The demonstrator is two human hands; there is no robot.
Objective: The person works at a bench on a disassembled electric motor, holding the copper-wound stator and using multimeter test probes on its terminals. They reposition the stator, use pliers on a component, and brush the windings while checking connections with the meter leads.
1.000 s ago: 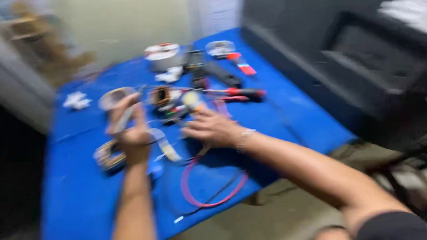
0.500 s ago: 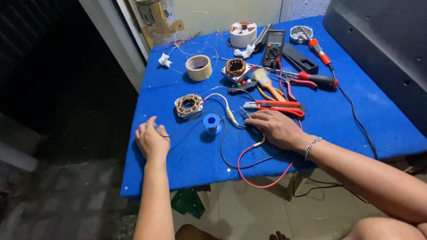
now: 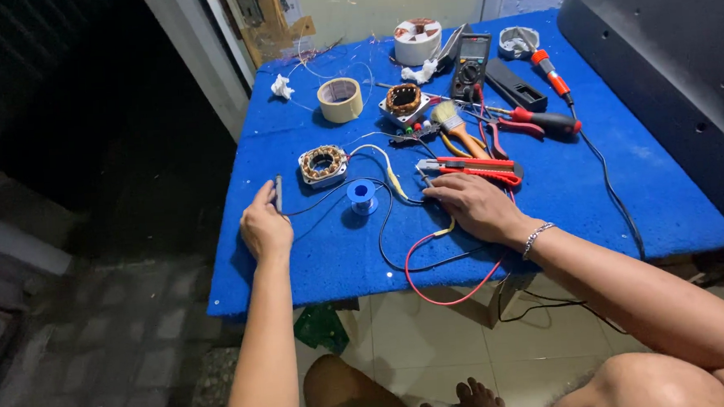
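Blue foam sheeting covers the small work table (image 3: pixel 610 207), which stands against a pale wall beside a dark doorway, with a grey tiled floor below. Taking the small blue spool of solder wire (image 3: pixel 362 194) near the table's middle as the landmark: the left hand (image 3: pixel 264 227) rests on the foam to the left of it, fingers curled loosely, thumb and fingertips at the lower end of a thin dark rod-like tool (image 3: pixel 279 193) that stands off a black lead; whether it truly grips the tool cannot be told. The right hand (image 3: pixel 476 206) lies flat and open, palm down, to the right of the spool, fingertips touching the red-handled utility knife (image 3: pixel 469 166) and covering a yellow-tipped lead; a beaded bracelet sits on its wrist. Just up and left of the spool sits a round motor stator with copper windings in a white frame (image 3: pixel 323 162). A second copper-wound stator on a square white base (image 3: pixel 404 101) lies farther up and right of the spool. Beyond that are a roll of beige masking tape (image 3: pixel 340 99), a black digital multimeter (image 3: pixel 470 66), an orange-handled paintbrush (image 3: pixel 460 130), red-handled pliers (image 3: pixel 539 121) and an orange-tipped screwdriver (image 3: pixel 550 71). Below the spool, a red wire (image 3: pixel 433 295) and a black wire loop over the table's near edge.
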